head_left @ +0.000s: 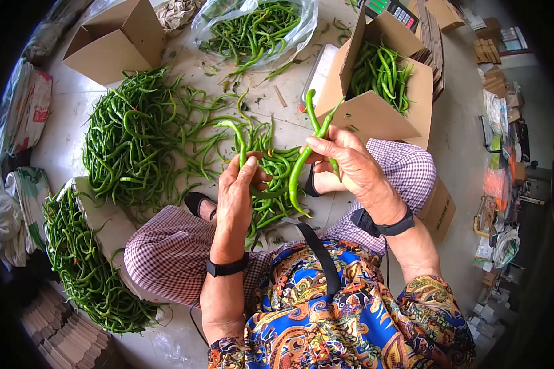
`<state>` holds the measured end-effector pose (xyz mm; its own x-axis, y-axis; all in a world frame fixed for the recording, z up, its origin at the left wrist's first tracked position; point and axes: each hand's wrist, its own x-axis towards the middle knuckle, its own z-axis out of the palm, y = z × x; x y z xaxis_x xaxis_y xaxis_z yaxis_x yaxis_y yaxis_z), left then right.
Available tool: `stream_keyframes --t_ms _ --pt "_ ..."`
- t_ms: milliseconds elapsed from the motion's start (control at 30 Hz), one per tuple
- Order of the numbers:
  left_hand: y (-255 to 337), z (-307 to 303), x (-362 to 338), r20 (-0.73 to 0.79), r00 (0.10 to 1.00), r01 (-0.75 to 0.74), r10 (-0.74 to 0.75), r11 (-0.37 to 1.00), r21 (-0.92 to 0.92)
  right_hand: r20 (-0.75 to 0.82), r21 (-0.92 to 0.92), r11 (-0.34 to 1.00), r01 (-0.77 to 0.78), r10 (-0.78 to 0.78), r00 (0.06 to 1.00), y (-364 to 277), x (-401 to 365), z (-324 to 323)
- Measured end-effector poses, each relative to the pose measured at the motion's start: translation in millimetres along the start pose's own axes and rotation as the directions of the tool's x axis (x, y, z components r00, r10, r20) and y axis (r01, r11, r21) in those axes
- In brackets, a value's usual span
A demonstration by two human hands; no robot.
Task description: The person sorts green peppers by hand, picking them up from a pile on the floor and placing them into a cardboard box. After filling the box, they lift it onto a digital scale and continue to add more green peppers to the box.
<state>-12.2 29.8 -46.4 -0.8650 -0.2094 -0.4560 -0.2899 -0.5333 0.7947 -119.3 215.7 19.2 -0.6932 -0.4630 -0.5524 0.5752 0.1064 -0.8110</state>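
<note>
My left hand (242, 179) is closed, pinching a long green chili pepper (239, 136) that points up and away from me. In my right hand (343, 154) are two green chili peppers (302, 161), crossed between thumb and fingers. Both hands are raised over a loose heap of green chilies (275, 206) on the floor between my feet. A much larger pile of green chilies (126, 138) lies to the left of my hands. Beyond my right hand, an open cardboard box (375, 115) holds more chilies.
An open cardboard box (114, 43) stands at the back left. A clear plastic bag (304, 31) of chilies lies at the back. Chilies (86, 264) fill a container at lower left. A digital scale (392, 11) and flattened cardboard (434, 46) are at the back right.
</note>
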Motion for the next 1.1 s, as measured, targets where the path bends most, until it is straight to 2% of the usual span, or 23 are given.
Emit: stream_keyframes --t_ms 33,100,167,200,233,267,300,333,367,400,467,500,567,600,633,700,733,767,833,900,967,1033,1100 --pt "-0.2 -1.9 0.3 -0.002 1.0 0.001 -0.001 1.0 0.0 -0.003 -0.012 1.0 0.019 -0.019 1.0 0.7 0.2 -2.0" --pt "0.4 -3.9 0.9 0.014 0.998 0.07 -0.068 0.975 -0.213 -0.028 -0.043 0.999 0.018 -0.019 0.999 0.0 -3.4 -1.2" --pt "-11.4 -10.8 5.1 0.052 0.995 0.09 -0.083 0.985 -0.148 0.0 -0.075 0.994 0.073 -0.073 0.997 -1.6 -7.7 0.0" --pt "-18.0 -9.7 6.1 0.061 0.998 0.022 -0.035 0.978 0.207 0.008 -0.089 0.993 0.081 -0.081 0.997 1.1 -6.5 -2.0" --pt "-22.8 -9.9 6.0 0.084 0.996 -0.053 0.01 0.843 0.535 0.007 -0.091 0.992 0.086 -0.086 0.996 1.1 -7.6 -3.5" --pt "-28.1 -7.7 4.3 0.183 0.971 -0.237 0.154 0.494 0.837 0.009 -0.088 0.993 0.075 -0.075 0.997 0.2 -9.1 -2.6" --pt "-30.3 -7.3 0.7 0.266 0.928 -0.341 0.262 0.304 0.89 0.011 -0.084 0.994 0.065 -0.064 0.998 -0.3 -10.6 -1.1" --pt "-31.8 -6.3 1.4 0.216 0.95 -0.31 0.226 0.586 0.749 -0.022 -0.093 0.993 0.074 -0.076 0.997 -1.0 -12.3 3.5" --pt "-33.5 -4.4 2.1 0.181 0.968 -0.244 0.172 0.81 0.534 -0.027 -0.092 0.993 0.078 -0.081 0.996 1.4 -12.7 5.2" --pt "-23.6 1.4 -2.6 0.186 0.967 -0.247 0.172 0.809 0.534 -0.013 -0.11 0.987 0.114 -0.116 0.993 4.7 -12.6 6.1" --pt "6.2 14.1 -16.8 0.353 0.935 -0.112 0.042 0.977 0.18 0.004 -0.147 0.98 0.133 -0.134 0.991 7.7 -14.1 11.4" --pt "4.0 14.1 -16.2 0.403 0.915 -0.096 -0.021 0.959 0.266 0.001 -0.195 0.97 0.142 -0.144 0.99 14.8 -12.6 12.2" --pt "5.6 16.1 -18.7 0.388 0.921 -0.111 -0.039 0.928 0.357 -0.014 -0.258 0.947 0.19 -0.201 0.98 22.9 -12.8 16.0" --pt "6.1 17.0 -17.1 0.369 0.93 -0.098 -0.011 0.957 0.274 0.011 -0.321 0.92 0.224 -0.233 0.972 22.2 -14.1 14.3" --pt "7.6 17.8 -17.6 0.312 0.95 -0.042 0.007 0.994 0.104 0.012 -0.322 0.919 0.228 -0.237 0.971 20.1 -15.5 13.3" --pt "15.2 17.4 -17.3 0.16 0.987 0.034 0.003 0.972 -0.231 0.1 0.102 0.993 0.064 -0.074 0.992 16.5 -19.1 12.1" --pt "10.9 10.8 -11.9 0.105 0.994 0.031 0.001 0.952 -0.305 0.146 0.148 0.987 0.066 -0.088 0.985 19.4 -19.6 8.8" --pt "5.7 5.1 -7.4 0.107 0.992 -0.029 0.069 0.942 -0.335 0.146 0.147 0.987 0.067 -0.089 0.985 20.5 -21.2 6.9" --pt "2.2 1.9 -6.8 0.086 0.994 -0.037 0.073 0.93 -0.365 0.175 0.294 0.954 0.049 -0.104 0.979 21.9 -24.6 4.9" --pt "1.0 6.5 -11.7 0.101 0.995 0.033 0.009 0.914 -0.405 0.186 0.338 0.941 0.035 -0.104 0.977 19.6 -27.5 7.2" --pt "2.3 9.9 -15.8 0.167 0.986 0.081 -0.027 0.94 -0.331 0.05 0.328 0.944 0.044 -0.064 0.997 19.8 -29.6 11.2" --pt "-0.5 15.5 -17.2 0.206 0.979 0.038 -0.002 0.985 -0.171 0.05 0.315 0.947 0.058 -0.077 0.996 22.3 -27.7 13.5" --pt "-3.6 21.9 -18.2 0.23 0.973 0.046 -0.013 0.99 -0.136 -0.003 0.052 0.977 0.208 -0.208 0.978 31.3 -22.5 13.7"
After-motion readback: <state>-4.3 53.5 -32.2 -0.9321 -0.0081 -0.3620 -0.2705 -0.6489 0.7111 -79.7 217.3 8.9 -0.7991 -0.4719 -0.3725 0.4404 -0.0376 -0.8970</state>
